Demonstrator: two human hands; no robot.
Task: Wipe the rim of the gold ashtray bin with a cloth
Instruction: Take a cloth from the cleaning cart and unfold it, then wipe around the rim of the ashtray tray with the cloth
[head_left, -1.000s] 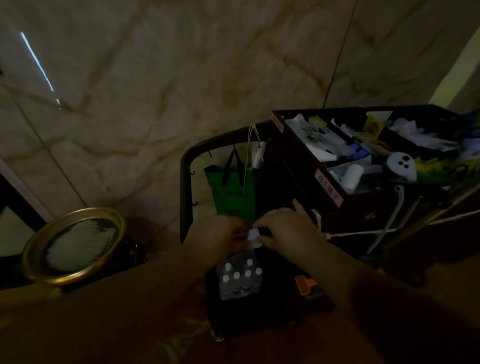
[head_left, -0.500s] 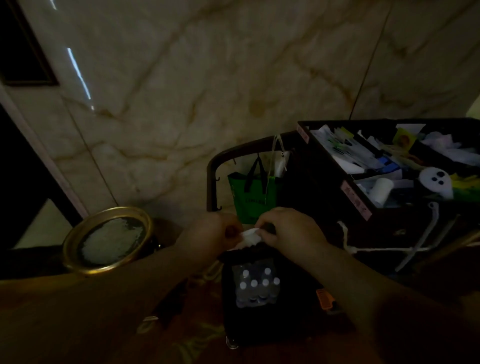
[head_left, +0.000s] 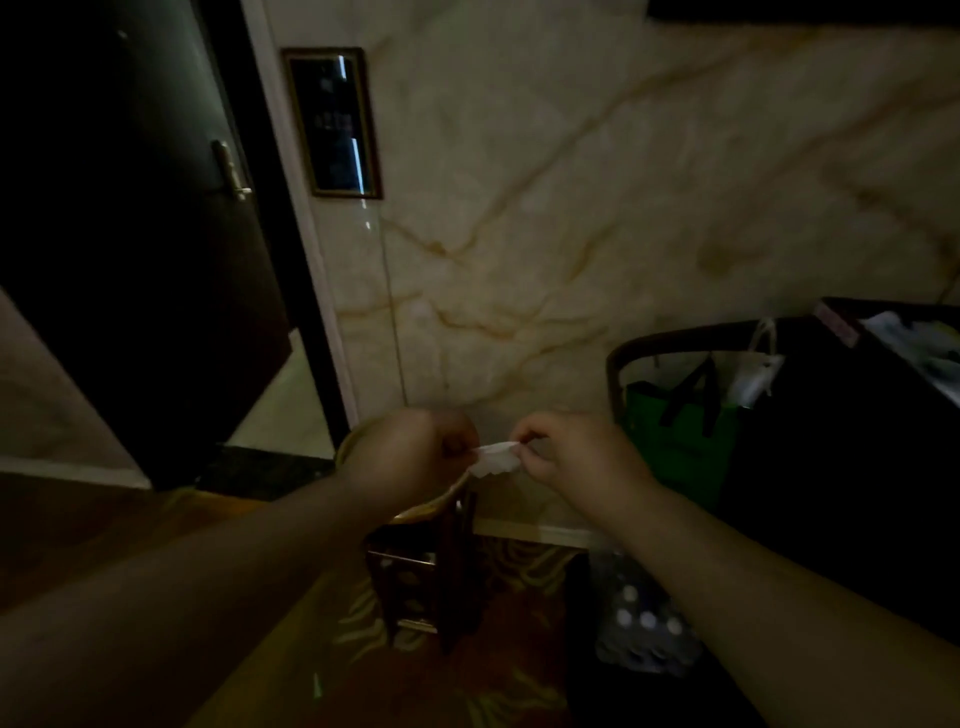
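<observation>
1. while both arms reach forward in the dim corridor, the left hand (head_left: 410, 449) and the right hand (head_left: 576, 452) meet over the gold ashtray bin (head_left: 421, 561), with a small white cloth (head_left: 494, 458) stretched between them.
2. the left hand's fingers are curled shut, pinching one end of the cloth; the right hand's thumb and fingers are closed on the other end.
3. the cloth hangs in the air just above the bin, and i cannot tell whether it touches the rim.
4. the bin stands on the patterned carpet (head_left: 374, 649) against the marble wall (head_left: 571, 208), mostly hidden under the left hand and forearm; only a slice of its gold rim and its dark body with pale round spots show.
5. to the right a dark cart (head_left: 831, 467) stands near the wall, with a green bag (head_left: 675, 441) hanging at its end.
6. a pack of bottles with white caps (head_left: 644, 634) sits low beside the cart, under the right forearm.
7. at the left a dark door (head_left: 130, 234) with a metal handle stands ajar, and a framed dark panel (head_left: 335, 122) is on the wall next to it.
</observation>
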